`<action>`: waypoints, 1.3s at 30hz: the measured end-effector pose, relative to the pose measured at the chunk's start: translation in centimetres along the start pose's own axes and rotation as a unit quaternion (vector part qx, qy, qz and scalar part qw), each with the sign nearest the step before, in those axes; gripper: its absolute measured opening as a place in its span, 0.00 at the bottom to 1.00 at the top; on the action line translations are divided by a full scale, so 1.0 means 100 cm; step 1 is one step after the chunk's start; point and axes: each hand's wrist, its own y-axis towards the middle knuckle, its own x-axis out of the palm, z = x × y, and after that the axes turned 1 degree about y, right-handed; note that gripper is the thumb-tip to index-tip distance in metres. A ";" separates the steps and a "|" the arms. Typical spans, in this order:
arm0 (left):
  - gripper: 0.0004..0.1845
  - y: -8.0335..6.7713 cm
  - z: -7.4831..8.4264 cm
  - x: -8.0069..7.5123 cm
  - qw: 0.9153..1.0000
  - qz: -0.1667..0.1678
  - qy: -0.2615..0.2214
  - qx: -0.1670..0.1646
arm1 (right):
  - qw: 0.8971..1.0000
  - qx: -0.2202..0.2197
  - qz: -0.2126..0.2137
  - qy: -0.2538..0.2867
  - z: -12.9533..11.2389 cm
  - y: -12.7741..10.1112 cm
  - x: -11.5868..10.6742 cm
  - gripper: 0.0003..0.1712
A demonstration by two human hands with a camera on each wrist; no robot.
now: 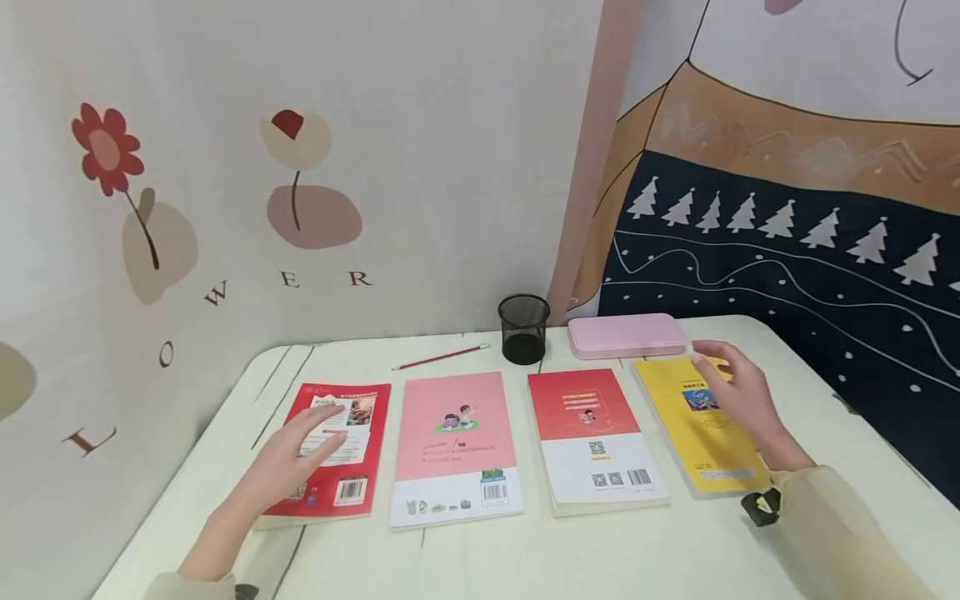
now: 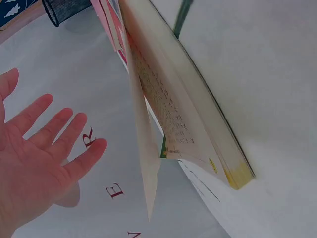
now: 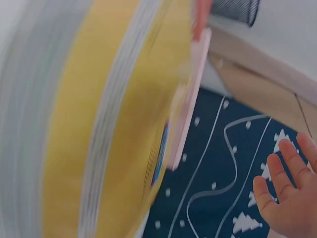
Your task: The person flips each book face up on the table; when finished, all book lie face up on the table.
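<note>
My left hand (image 1: 281, 462) hovers over a red book (image 1: 377, 433) at the left of the table, fingers spread and holding nothing. In the left wrist view, a book's pages (image 2: 166, 99) stand partly lifted, apart from the spread fingers of the left hand (image 2: 44, 153). At the right, my right hand (image 1: 738, 400) is over the upper right part of a yellow book (image 1: 701, 454), its fingers loosely bent around nothing. The yellow book (image 3: 131, 99) looms blurred in the right wrist view, away from the right hand (image 3: 292, 198).
Between the hands lie a pink-and-white book (image 1: 457, 446) and a red-and-white book (image 1: 558, 425). Behind them are a pencil (image 1: 442, 357), a black mesh pen holder (image 1: 524, 329) and a pink pencil case (image 1: 626, 336). Printed curtains hang along the back of the white-covered table (image 1: 465, 567).
</note>
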 end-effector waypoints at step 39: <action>0.40 -0.048 -0.045 -0.038 0.979 -0.057 0.010 -0.196 | 0.924 0.134 -0.218 0.284 -0.226 0.015 0.090 0.21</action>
